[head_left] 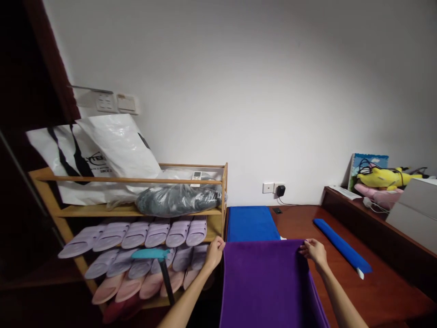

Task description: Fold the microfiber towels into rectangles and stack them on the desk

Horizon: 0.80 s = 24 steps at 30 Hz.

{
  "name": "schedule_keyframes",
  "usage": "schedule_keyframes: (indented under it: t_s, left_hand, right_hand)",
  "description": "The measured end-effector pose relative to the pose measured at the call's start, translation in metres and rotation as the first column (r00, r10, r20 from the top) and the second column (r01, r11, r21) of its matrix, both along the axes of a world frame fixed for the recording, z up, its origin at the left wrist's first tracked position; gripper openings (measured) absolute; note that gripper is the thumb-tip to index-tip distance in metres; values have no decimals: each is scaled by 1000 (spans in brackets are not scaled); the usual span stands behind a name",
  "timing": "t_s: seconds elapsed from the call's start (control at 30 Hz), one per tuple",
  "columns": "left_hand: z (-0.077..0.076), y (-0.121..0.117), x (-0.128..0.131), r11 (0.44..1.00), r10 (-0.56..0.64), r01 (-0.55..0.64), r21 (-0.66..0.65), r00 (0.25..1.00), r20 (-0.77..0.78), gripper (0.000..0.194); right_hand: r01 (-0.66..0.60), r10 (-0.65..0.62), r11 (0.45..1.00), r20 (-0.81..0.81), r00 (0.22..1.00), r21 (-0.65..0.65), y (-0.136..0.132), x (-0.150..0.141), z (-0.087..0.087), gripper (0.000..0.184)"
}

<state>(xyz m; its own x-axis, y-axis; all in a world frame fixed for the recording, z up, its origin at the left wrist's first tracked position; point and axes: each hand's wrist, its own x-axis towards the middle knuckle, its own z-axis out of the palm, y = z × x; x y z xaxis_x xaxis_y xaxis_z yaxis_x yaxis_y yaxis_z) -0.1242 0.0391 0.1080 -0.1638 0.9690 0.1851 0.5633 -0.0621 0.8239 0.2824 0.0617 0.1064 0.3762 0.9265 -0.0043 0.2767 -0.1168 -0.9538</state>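
A purple cloth hangs stretched between my two hands, its top edge nearly straight and its lower part running out of the picture. My left hand pinches the upper left corner. The upper right corner is gripped by my right hand, where the side edge shows more than one layer. Behind the cloth, a folded blue cloth lies flat on the reddish-brown desk. Further right on the desk rests a narrow blue folded strip with a white tag at its near end.
At left stands a wooden shoe rack with rows of lilac and pink slippers, white bags and a plastic-wrapped bundle. A black plug sits in the wall socket. A yellow plush toy and white boxes occupy the raised right ledge.
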Motion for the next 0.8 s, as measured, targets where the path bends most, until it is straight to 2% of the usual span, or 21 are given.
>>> schedule_keyframes:
  t_s: [0.13,0.27,0.37,0.5,0.57,0.63,0.73,0.8]
  left_hand:
    - [-8,25,1,997,79,-80,1,995,-56,14]
    - [-16,48,5,991,112,-121,-51,982,-149,14]
    - [-21,59,6,985,119,-144,-93,965,-235,24]
    - [-23,55,14,983,126,-165,-78,925,-358,19]
    - [-26,47,31,990,111,-135,-30,902,-418,32]
    - [-32,39,57,999,42,-41,12,882,-470,45]
    - [-49,32,97,987,-125,161,15,822,-556,55]
    - [-62,30,108,980,-164,197,-13,776,-609,52]
  right_hand:
    - [24,-23,1000,-93,995,13,25,-6,-14,29]
    - [25,-25,1000,-86,996,-9,46,-11,-26,24]
    - [12,-13,999,-19,1000,-36,56,-12,-33,23]
    - [-38,47,998,160,986,-57,59,-23,-40,32]
    - [-100,104,995,276,956,-29,56,-45,-45,41]
    - [-210,186,978,385,904,20,50,-80,-52,48]
    - [-435,350,899,510,786,53,38,-136,-66,51]
    - [-532,426,846,558,713,33,31,-155,-74,51]
